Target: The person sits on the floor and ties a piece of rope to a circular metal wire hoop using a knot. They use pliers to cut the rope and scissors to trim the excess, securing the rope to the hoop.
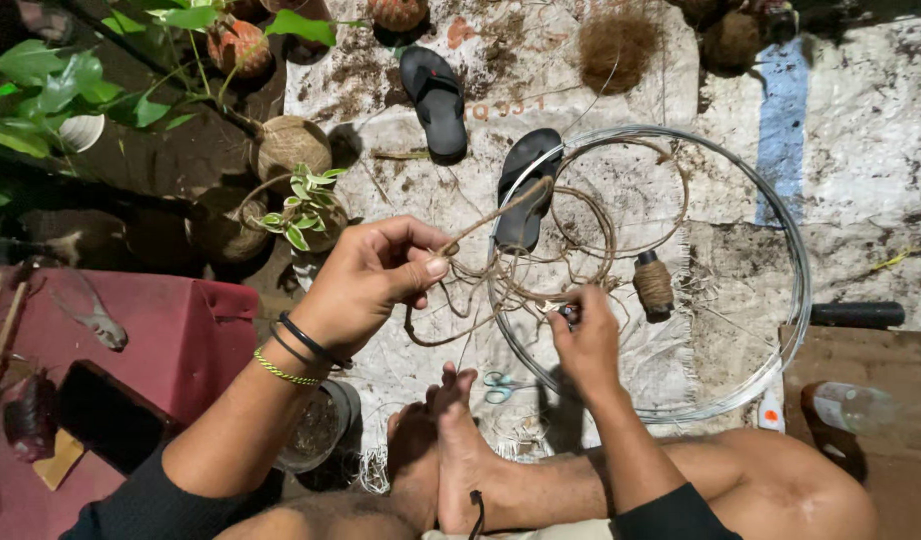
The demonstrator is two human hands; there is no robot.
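My left hand [373,275] pinches a length of brown coir twine [501,212] between thumb and fingers, and the twine runs up and to the right. My right hand [584,335] grips a small dark tool at the other end of the twine, just above my crossed feet [451,450]. Loose loops of the same twine [581,245] lie tangled between the two hands. A spool of twine [654,284] stands just right of my right hand. A large coil of silver wire [781,240] rings the twine and the spool.
Two black sandals [436,95] [526,190] lie on the white woven sack mat [861,150]. Small scissors [499,386] rest near my feet. Coconut-husk planters with green plants [299,190] stand at left, next to a red stool [171,330]. A plastic bottle [861,408] lies at right.
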